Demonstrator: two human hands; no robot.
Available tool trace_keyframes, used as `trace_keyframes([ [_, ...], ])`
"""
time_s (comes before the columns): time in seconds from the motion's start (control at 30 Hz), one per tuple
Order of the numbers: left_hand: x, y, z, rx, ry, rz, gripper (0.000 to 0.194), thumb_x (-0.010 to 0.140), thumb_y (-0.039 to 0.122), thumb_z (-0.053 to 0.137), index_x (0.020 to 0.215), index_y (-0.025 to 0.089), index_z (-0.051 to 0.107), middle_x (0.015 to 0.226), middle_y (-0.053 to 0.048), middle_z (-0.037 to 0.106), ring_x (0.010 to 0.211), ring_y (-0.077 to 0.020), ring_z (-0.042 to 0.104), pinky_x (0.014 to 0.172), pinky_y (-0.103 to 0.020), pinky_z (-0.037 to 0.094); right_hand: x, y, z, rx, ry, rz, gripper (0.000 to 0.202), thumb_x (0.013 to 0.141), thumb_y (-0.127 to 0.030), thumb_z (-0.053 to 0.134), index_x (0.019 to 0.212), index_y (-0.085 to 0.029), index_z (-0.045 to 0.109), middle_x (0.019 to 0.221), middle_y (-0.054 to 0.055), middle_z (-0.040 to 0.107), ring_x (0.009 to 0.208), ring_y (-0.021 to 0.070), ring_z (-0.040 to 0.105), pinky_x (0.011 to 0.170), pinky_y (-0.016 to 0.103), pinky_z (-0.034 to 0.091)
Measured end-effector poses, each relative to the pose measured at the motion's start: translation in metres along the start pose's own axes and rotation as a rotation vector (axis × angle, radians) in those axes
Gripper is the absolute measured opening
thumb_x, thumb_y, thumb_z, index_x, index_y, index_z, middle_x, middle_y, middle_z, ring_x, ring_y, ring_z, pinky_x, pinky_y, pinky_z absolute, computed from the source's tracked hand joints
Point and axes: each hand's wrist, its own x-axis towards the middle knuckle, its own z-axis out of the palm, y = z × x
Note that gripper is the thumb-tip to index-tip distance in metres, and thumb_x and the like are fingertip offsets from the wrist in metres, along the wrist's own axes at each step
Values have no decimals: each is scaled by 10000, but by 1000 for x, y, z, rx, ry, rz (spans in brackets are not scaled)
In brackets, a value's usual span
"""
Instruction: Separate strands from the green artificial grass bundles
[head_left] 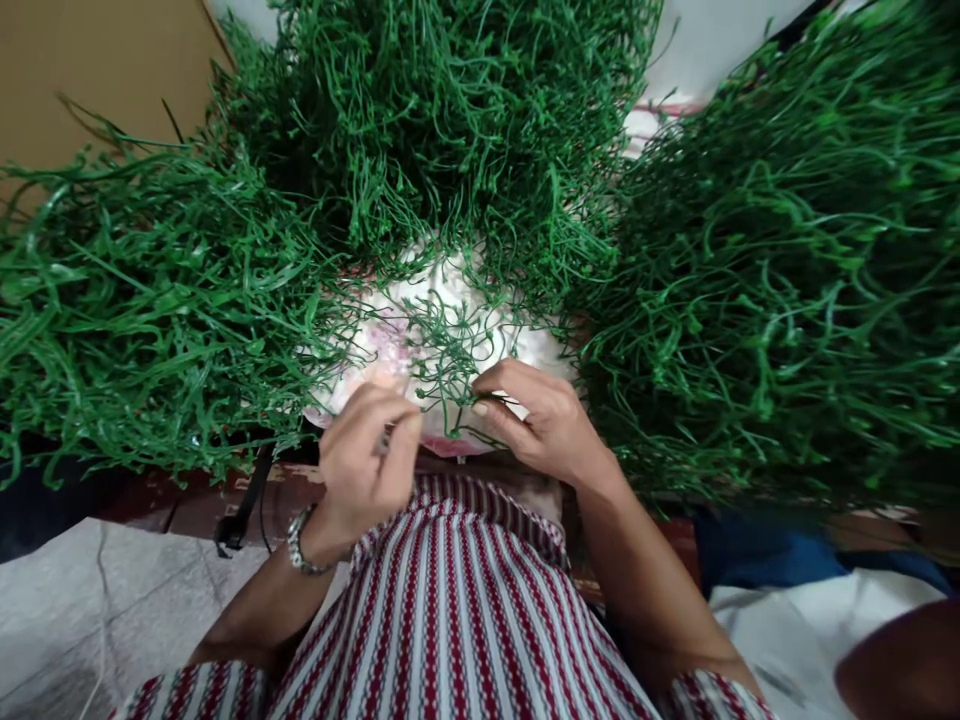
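Both hands are over a white plastic sheet with pink patches [517, 345], close to my body. My right hand [541, 415] pinches a thin green plastic-looking stem between thumb and forefinger. Beside its fingertips, loose green stems with small knobbed ends [442, 345] lie scattered on the sheet. My left hand [367, 450], a little blurred, is closed with thumb and forefinger together. Whatever it may hold is too small to make out. A metal-link band [298, 540] circles the left wrist.
Large heaps of green stems rise at the left [150, 310], the back [450, 110] and the right [787, 290]. A tan panel [97, 70] stands at the far left. Dark blue cloth [765, 550] shows at the lower right.
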Motion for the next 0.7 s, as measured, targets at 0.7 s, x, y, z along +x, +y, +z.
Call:
trace_keyframes([
  [0.7,-14,7,10,-111,-40,-168,94,768,90,574,769,180,600,699,12,601,683,-103,574,650,-215,453,-31,-22,29,-121,-65,-38,266,834,-393,546,850,-134,601,777,62,611,755,166,543,723,311,455],
])
